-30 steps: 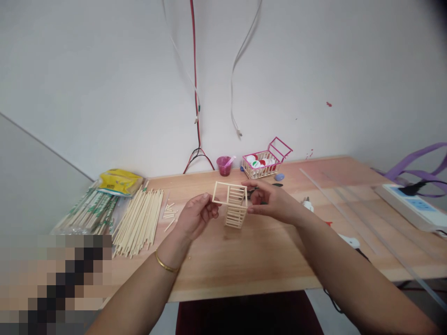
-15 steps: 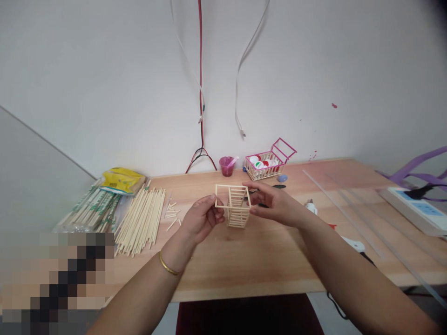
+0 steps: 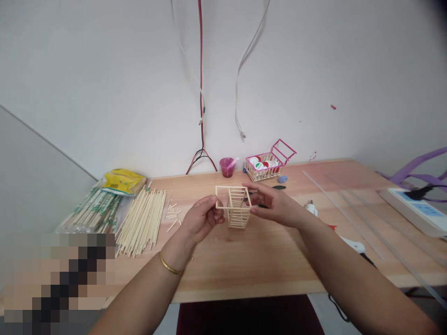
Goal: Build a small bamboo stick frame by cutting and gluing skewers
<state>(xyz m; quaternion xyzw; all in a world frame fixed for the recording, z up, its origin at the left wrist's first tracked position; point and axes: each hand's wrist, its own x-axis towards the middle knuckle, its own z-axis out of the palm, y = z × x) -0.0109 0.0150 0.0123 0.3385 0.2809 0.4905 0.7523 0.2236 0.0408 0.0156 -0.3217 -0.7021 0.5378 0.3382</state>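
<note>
Over the table, the left hand pinches the stick frame at its left edge; the right hand spans its right side. Seemingly a steadying step, calling for light, even pressure. Farther right: basket.

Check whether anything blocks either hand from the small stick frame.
Nothing visible does: the left hand pinches the stick frame at its left side, and the right hand spans its right end, with no object between.
</note>
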